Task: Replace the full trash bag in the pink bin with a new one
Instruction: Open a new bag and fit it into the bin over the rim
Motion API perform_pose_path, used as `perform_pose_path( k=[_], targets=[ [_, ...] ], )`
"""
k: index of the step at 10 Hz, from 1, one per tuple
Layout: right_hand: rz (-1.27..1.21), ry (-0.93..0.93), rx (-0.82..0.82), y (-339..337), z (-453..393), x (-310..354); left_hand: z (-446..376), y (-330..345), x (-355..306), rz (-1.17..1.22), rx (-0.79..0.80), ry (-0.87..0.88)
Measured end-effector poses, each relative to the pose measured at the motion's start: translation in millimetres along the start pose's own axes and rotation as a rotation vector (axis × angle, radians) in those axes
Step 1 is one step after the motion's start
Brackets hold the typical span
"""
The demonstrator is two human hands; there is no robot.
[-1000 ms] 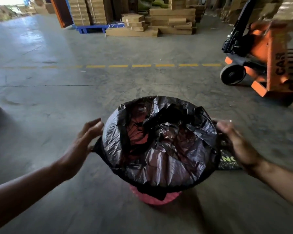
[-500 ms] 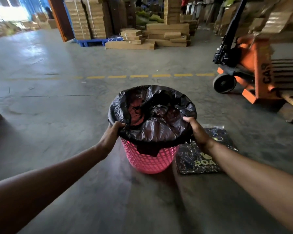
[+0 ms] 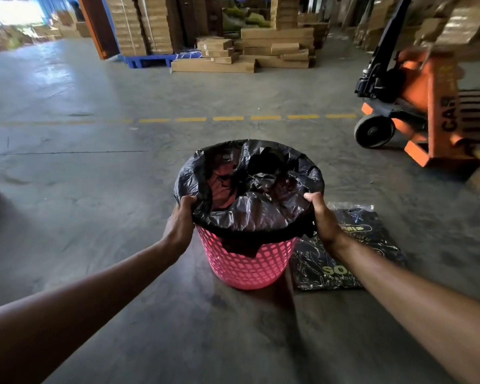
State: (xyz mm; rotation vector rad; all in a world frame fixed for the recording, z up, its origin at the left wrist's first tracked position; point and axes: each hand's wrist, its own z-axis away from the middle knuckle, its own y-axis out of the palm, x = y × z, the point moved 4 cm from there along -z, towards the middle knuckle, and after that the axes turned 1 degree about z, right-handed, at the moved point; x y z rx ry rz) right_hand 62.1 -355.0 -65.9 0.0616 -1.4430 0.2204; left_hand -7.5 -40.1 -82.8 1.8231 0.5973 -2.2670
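We're barely started here: the full black trash bag is in the pink bin at frame centre. Our left hand and right hand have fingers clamped on its rim. The new-bag pack lies unopened, lower right.

Pink lattice bin, black bag

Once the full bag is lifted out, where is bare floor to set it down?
Bare concrete floor lies left of the pink lattice bin, out to the yellow dashed line. The right is crowded: a flat black printed packet lies beside the bin, with the orange pallet truck beyond.
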Motion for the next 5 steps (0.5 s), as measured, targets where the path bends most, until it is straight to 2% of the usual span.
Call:
perform_pose_path(
  k=[1,3,4,5],
  targets=[
    [-0.025,-0.028,0.016,1.4,-1.6,-4.2,13.5,1.8,-7.9,0.047,-0.023,0.006],
    [0.060,0.001,-0.008,-0.9,4.5,4.7,19.5,-1.3,-11.7,-0.065,0.047,0.013],
    [0.434,-0.034,-0.132,-19.5,-2.0,1.0,20.5,-12.1,-19.2,-0.211,0.076,0.026],
    [0.713,-0.210,-0.328,-39.0,0.4,13.8,26.2,-25.7,-26.2,-0.310,0.050,0.004]
  ],
)
